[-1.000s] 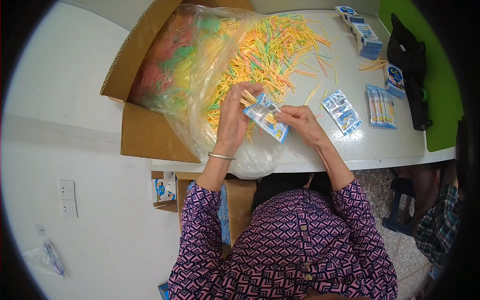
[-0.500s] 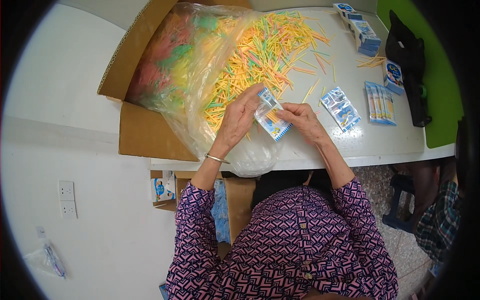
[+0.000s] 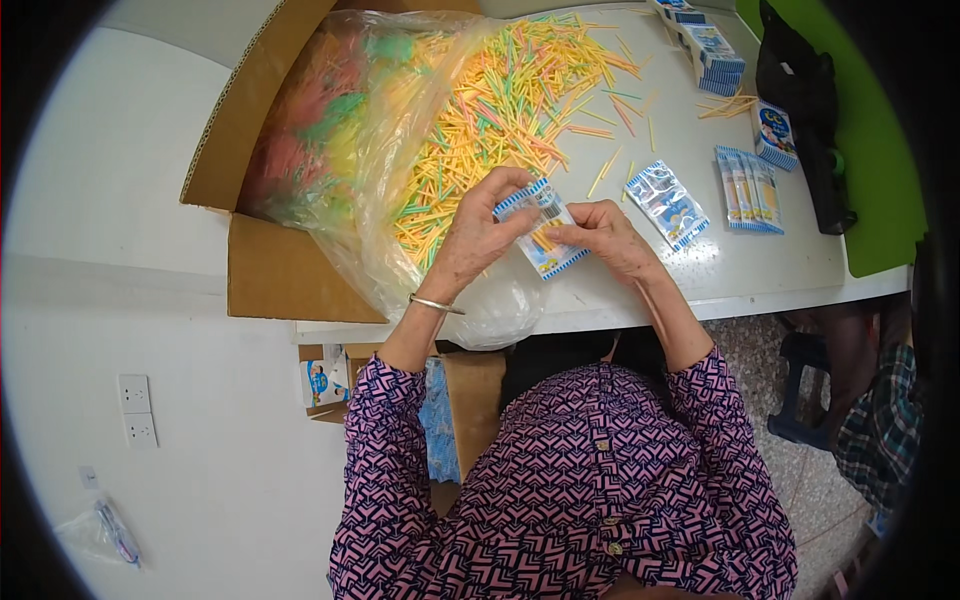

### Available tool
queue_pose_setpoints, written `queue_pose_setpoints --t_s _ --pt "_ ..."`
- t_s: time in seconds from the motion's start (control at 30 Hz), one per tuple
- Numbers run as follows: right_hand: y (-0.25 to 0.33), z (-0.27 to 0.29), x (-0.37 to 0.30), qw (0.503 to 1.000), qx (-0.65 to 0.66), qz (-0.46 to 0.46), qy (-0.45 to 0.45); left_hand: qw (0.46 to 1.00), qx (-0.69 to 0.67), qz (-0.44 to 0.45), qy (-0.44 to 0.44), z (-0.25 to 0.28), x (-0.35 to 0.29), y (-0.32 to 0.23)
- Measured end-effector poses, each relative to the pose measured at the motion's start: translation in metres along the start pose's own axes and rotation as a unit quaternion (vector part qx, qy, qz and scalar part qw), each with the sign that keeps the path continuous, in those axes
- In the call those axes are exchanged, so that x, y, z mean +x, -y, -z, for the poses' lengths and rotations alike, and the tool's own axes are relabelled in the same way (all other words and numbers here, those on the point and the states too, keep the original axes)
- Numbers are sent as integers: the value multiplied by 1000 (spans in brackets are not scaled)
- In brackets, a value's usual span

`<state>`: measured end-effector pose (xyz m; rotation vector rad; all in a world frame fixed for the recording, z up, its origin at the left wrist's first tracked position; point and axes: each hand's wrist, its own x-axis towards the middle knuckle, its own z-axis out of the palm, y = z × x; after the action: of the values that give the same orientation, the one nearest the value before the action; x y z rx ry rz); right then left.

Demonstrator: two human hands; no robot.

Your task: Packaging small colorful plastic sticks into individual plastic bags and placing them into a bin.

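Note:
Between my two hands, above the table's near edge, I hold a small clear packet [image 3: 548,262] with blue striped ends and yellow sticks inside. My left hand [image 3: 482,228] pinches its upper left side, thumb across the front. The fingers of my right hand [image 3: 612,240] grip the right side near the middle. Just beyond lies a heap of thin yellow, pink and green sticks [image 3: 490,120], spilling from a clear plastic bag [image 3: 400,150]. Right of my right hand, a flat blue-and-white packet [image 3: 667,205] rests on the table.
An open cardboard box [image 3: 300,270] holds the bag at left. Filled packets [image 3: 748,192] lie in a row at right, near a small blue box [image 3: 774,134] and stacked packs [image 3: 712,55]. A black bag [image 3: 800,90] leans by a green panel [image 3: 885,150]. Another person's plaid sleeve [image 3: 880,430] shows at right.
My left thumb has moved across the packet's front, and the packet's upper end is turned slightly to the right. The whole view has shifted a little.

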<state>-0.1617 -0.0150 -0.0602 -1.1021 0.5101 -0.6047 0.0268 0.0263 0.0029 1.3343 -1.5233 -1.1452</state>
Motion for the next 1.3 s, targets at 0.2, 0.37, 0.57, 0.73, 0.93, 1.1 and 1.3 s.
queue_pose_setpoints --t_s 0.2,0.37,0.57,0.73,0.93,1.1,1.3 --pt "3 0 -4 999 -16 -25 18 999 44 8 28 -6 4 -14" --pt "9 -1 -9 997 -55 -29 39 985 155 6 79 -1 9 -11" --pt "1 8 -11 998 -53 -28 22 990 117 -32 71 -6 10 -9" --pt "1 9 -11 999 -36 -28 19 989 99 50 96 4 7 -1" --pt "2 12 -13 997 -66 -34 12 994 76 -55 48 -7 3 -5" --pt "2 18 -17 999 -33 -24 11 958 261 -109 55 -14 -1 -18" --pt "-2 24 -25 998 -56 -1 -28 973 181 -140 13 -25 1 -6"
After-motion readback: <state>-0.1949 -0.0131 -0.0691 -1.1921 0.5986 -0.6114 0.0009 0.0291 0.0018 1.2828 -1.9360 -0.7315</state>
